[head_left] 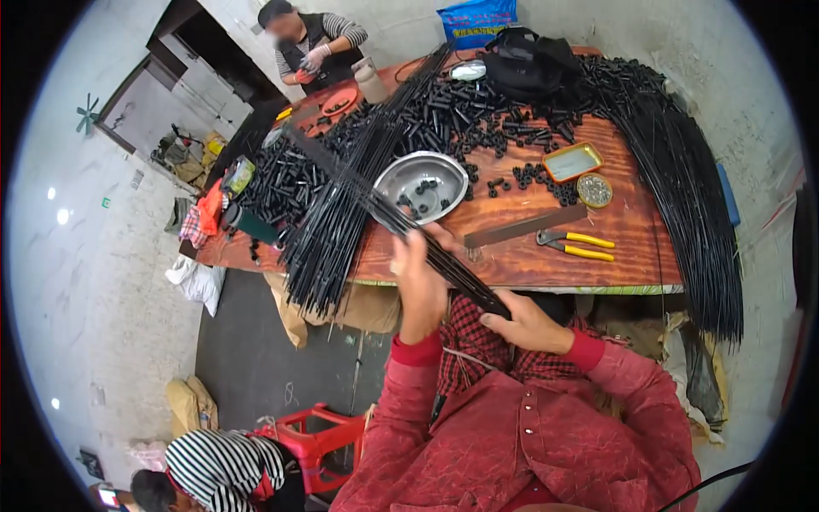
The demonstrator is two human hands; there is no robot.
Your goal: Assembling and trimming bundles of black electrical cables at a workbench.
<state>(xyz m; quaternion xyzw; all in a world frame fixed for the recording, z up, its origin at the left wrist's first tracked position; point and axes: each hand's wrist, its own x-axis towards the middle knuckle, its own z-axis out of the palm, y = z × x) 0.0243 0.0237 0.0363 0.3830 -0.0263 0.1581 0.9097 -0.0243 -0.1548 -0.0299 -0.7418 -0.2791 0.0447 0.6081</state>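
Note:
A bundle of thin black rods point(461, 275) slants in front of me over the table's near edge. My right hand point(531, 325) is closed round its near end. Farther up, my left hand point(420, 277) has its fingers wrapped round the same bundle. The bundle's far part passes in front of a shiny metal bowl point(394, 174) with a few small black pieces in it. Right of my left hand lie a flat brown bar point(527, 229) and pincers with yellow handles point(578, 246). A larger heap of black rods point(328, 235) overhangs the edge on the left.
Short black tubes point(452, 107) cover the wooden table's far part, near a black backpack point(533, 68). An orange-rimmed tray point(573, 177) and a small dish of metal bits point(595, 190) stand at right. More rods point(682, 179) hang over the right edge. Co-workers point(311, 51) sit across and behind-left.

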